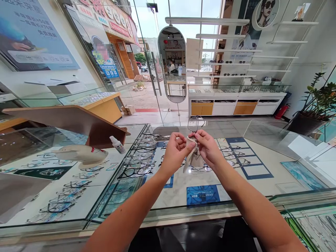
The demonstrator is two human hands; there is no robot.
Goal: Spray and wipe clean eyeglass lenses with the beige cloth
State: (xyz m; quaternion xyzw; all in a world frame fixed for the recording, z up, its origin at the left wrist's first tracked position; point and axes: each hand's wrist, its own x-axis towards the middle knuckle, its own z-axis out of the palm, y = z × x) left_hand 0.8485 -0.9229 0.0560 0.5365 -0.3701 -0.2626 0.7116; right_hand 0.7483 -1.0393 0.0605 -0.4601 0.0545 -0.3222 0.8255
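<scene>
Above the glass counter, my two hands meet over a pair of thin-rimmed eyeglasses (196,123), whose lenses stick up past my fingertips. A beige cloth (194,160) hangs down between the hands and is bunched around the lower part of the glasses. My left hand (176,148) is closed, with thumb and fingers pinching the cloth. My right hand (209,147) pinches the glasses and the cloth's edge near the other side. Exactly where each fingertip touches the frame is hidden by the cloth.
Rows of eyeglasses (140,157) lie left of my hands. A small white bottle (117,144) stands by a brown wooden stand (70,120). Blue-bordered trays (253,159) and a blue card (202,195) show through the glass. An oval mirror (172,63) stands beyond the counter.
</scene>
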